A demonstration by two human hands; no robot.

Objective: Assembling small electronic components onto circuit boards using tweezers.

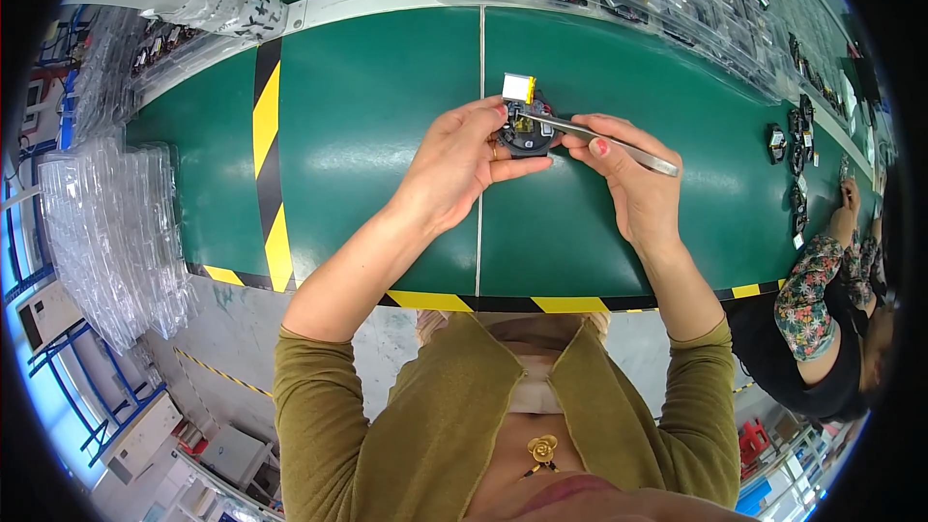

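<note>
The left hand point(459, 150) gripped the round black device point(530, 142) along its near-left side, above the green tabletop point(377, 106), while the right hand point(640, 179) pinched the steel tweezers point(652, 160), their tips at the device's exposed insides. A silver battery pouch point(518, 87) jutted from the device's far edge, with no fingers visibly supporting it. The likeliest trouble seemed a slip of the metal tips: a small jerk of the right wrist could have nicked a part or bridged bare contacts. Whatever joined the pouch to the device was too small to make out; if it was thin wire, tilting the device could have strained it. Too loose a left-hand hold might also have let the device turn under the tweezers' push.
</note>
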